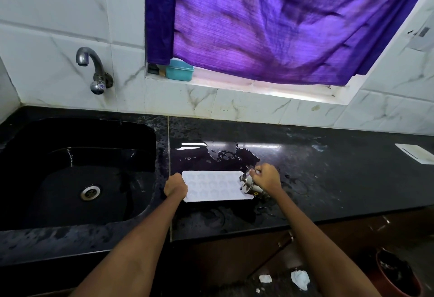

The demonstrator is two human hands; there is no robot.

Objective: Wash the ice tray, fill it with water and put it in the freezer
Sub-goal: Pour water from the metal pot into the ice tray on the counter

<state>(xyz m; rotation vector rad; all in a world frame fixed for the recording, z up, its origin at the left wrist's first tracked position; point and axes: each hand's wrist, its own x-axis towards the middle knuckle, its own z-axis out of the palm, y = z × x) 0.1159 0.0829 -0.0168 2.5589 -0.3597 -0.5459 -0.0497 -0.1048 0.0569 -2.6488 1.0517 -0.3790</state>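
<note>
A white ice tray (213, 186) lies flat on the black granite counter (328, 174), just right of the sink. My left hand (175, 187) grips the tray's left end. My right hand (266, 178) holds a small steel cup (249, 185) tilted on its side over the tray's right end, its mouth turned towards the tray. Whether water runs from the cup cannot be made out.
A black sink (77, 174) with a steel drain lies at the left, a wall tap (94, 69) above it. Water puddles (225, 153) sit behind the tray. A teal box (179, 70) stands on the window sill under a purple curtain (281, 22). A brown bucket (397, 275) sits on the floor.
</note>
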